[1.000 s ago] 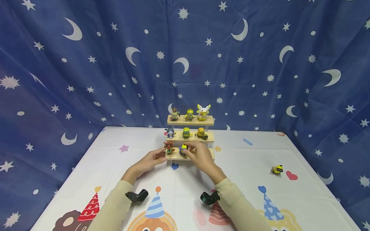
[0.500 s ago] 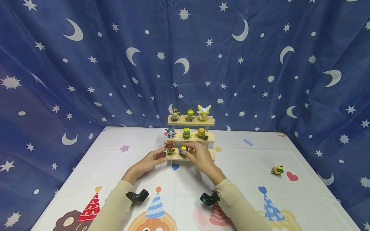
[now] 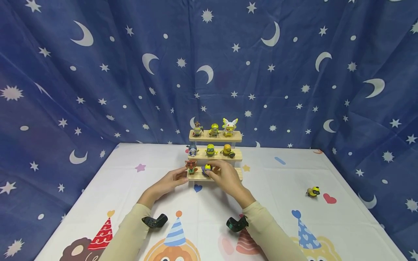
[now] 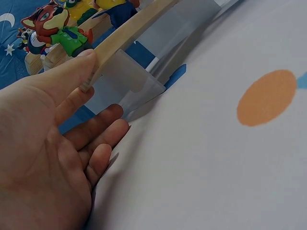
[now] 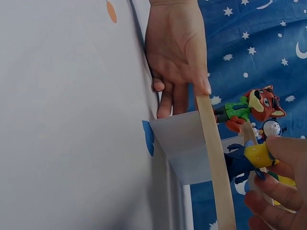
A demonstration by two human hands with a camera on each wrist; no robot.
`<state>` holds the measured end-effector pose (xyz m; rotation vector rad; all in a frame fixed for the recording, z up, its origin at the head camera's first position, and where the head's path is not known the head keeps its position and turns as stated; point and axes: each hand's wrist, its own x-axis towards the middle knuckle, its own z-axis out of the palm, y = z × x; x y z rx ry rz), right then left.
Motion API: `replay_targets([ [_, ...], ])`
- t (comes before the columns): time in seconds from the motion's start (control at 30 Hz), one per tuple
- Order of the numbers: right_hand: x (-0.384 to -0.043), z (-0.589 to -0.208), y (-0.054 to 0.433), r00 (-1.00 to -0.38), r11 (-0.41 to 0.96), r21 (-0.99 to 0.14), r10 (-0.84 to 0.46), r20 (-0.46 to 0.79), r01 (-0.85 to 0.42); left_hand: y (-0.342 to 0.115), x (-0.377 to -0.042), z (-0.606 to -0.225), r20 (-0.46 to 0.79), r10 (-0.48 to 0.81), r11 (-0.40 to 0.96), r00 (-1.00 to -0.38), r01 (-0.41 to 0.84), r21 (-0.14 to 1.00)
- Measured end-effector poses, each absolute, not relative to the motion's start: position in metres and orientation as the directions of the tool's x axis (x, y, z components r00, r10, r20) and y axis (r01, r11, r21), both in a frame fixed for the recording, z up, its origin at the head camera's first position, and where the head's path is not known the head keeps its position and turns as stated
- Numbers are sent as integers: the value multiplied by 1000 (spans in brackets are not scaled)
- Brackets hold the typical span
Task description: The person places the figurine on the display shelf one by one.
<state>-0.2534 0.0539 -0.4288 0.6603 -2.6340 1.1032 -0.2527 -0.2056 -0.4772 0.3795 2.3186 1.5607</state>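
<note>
A three-tier wooden display shelf (image 3: 197, 177) with translucent supports stands at the back of the table. My left hand (image 3: 168, 182) pinches the left end of its lowest board (image 4: 117, 45) between thumb and index finger, the other fingers loosely bent below. A red fox figurine (image 4: 69, 42) in a green shirt stands on that board near my left thumb. With thumb and fingers, my right hand (image 3: 227, 178) holds a yellow and dark-blue figurine (image 5: 258, 155) upright at the middle of the lowest board. Its feet are right at the board, and its upper part is partly covered by my fingers.
Three figurines stand on the top tier, among them a white-eared one (image 3: 230, 127). Three more, including an orange-yellow one (image 3: 227, 149), occupy the middle tier. A small yellow and black figurine (image 3: 313, 192) is on the white tablecloth (image 3: 274, 217) at the right.
</note>
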Motion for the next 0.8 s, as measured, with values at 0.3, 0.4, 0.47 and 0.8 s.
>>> replay_targets([
  [0.3, -250, -422, 57, -888, 644, -613, -312, 337, -459, -206, -255, -481, -102, 393, 369, -914, 56, 928],
  [0.4, -247, -417, 60, -898, 656, -613, -305, 319, -440, -206, -255, -481, -102, 395, 367, -913, 55, 929],
  [0.47, -246, -414, 62, -905, 665, -614, -293, 309, -425, -206, -255, -481, -107, 395, 370, -913, 51, 928],
  [0.8, -240, -398, 71, -892, 660, -606, -258, 371, -443, -205, -254, -481, -129, 367, 366, -921, 16, 930],
])
